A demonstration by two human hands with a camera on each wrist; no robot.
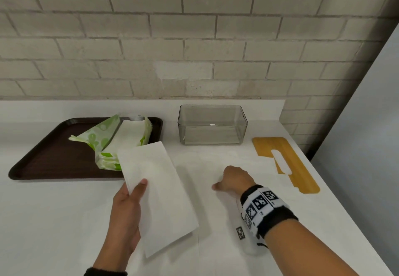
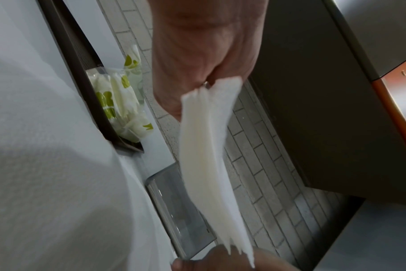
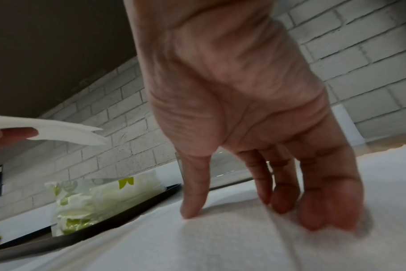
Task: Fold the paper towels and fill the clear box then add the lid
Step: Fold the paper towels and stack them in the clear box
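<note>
- A folded white paper towel (image 1: 158,193) is held above the desk (image 1: 64,221) by the left hand (image 1: 126,217); the thumb is laid across its near left edge and the fingers are curled beneath it.
- In the left wrist view, the towel's edge is seen as several thin layers, fanned slightly apart at the free end. The surface is plain and smooth.
- A second paper towel (image 3: 220,243) is spread flat on the desk in front of the person; a straight crease is seen running along it, and a faint embossed texture is noted.
- The right hand (image 1: 234,179) is set on this flat towel, fingers extended downward with the fingertips (image 3: 283,203) pressed to the sheet. Nothing is gripped by it.
- The clear box (image 1: 212,124) is placed upright near the brick wall, beyond the flat towel; no contents are seen in it and no cover is fitted.
- The yellow lid (image 1: 285,161) is laid flat on the desk to the right of the box, well apart from both hands.
- A torn green-and-white towel pack (image 1: 112,139) is seen lying on a dark brown tray (image 1: 54,157) at the left.
</note>
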